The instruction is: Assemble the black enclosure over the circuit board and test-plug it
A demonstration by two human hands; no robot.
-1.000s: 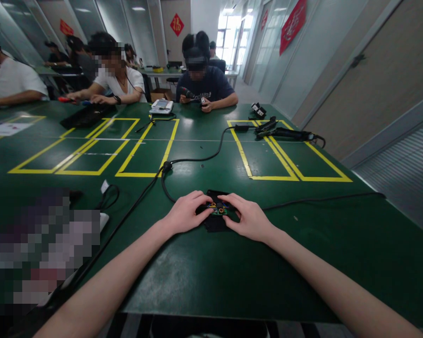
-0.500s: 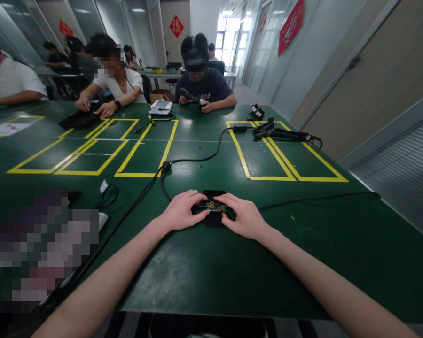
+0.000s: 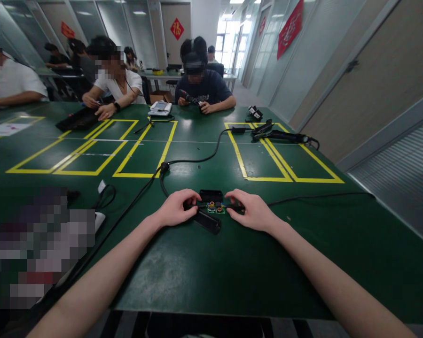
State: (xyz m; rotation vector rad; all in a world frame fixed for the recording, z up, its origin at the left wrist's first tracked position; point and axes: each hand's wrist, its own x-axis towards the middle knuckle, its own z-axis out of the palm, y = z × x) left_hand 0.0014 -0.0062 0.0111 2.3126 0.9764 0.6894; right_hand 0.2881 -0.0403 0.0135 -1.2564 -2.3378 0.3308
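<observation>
The left hand (image 3: 179, 207) grips a black cable (image 3: 201, 207) in its fingers, left of the green circuit board (image 3: 216, 208). The right hand (image 3: 252, 210) curls around the opposite cable (image 3: 235, 207), fingertips apart; whether its hidden fingers grip is unclear. On the table (image 3: 183, 281), one black casing half (image 3: 211, 193) lies beyond the board, another (image 3: 208, 222) nearer.
</observation>
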